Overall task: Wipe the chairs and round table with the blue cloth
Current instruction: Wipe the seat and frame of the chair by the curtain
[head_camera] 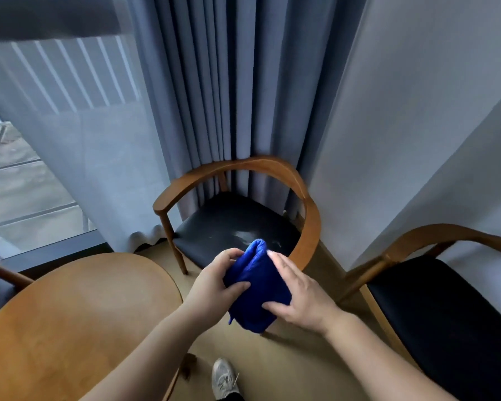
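Both hands are holding the bunched blue cloth (256, 287) in the air above the floor: the left hand (214, 282) is gripping its side, and the right hand (298, 296) is pinching its lower edge, in front of the chair (237, 224) and beside the round table (78, 314).

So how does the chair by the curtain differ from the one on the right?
The chair by the curtain shows nearly whole, backed into the curtain folds; the right chair stands along the white wall and is cut off by the picture's edge. The first chair's seat carries a pale smear near its front; the right chair's seat looks evenly dark. Both have curved wooden back-and-arm rails and dark seats.
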A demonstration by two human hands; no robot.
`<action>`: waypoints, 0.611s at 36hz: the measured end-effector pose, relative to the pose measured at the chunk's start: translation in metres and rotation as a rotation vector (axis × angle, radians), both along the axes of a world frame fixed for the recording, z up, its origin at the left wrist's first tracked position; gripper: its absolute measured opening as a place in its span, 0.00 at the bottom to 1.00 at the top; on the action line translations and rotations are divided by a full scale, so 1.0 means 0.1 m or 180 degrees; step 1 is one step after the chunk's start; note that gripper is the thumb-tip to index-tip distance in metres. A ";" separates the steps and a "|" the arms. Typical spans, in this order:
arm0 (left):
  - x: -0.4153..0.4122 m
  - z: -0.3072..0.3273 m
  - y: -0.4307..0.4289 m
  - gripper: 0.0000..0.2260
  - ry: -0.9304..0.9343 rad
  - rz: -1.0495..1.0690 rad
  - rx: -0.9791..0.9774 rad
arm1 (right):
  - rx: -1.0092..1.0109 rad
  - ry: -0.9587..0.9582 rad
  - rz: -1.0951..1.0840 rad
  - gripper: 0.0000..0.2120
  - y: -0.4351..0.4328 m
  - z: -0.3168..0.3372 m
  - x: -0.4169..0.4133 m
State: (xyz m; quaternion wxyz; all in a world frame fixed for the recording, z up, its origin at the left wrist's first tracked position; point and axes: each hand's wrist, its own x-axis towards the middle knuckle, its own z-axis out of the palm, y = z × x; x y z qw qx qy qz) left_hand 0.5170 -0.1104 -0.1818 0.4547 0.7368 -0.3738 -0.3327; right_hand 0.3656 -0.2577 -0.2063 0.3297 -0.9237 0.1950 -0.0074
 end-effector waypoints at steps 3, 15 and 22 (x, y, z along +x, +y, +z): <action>0.29 -0.07 -0.20 0.22 0.0051 0.0008 0.0035 | 0.0096 0.0077 0.0000 0.43 -0.22 0.00 0.30; 1.25 -0.26 -0.76 0.19 -0.0233 -0.0401 0.0541 | 0.0493 0.0035 -0.0038 0.41 -0.99 -0.04 1.29; 1.50 -0.41 -1.10 0.14 -0.0288 -0.0248 0.0724 | 0.0393 0.0013 0.0570 0.25 -1.49 -0.24 1.73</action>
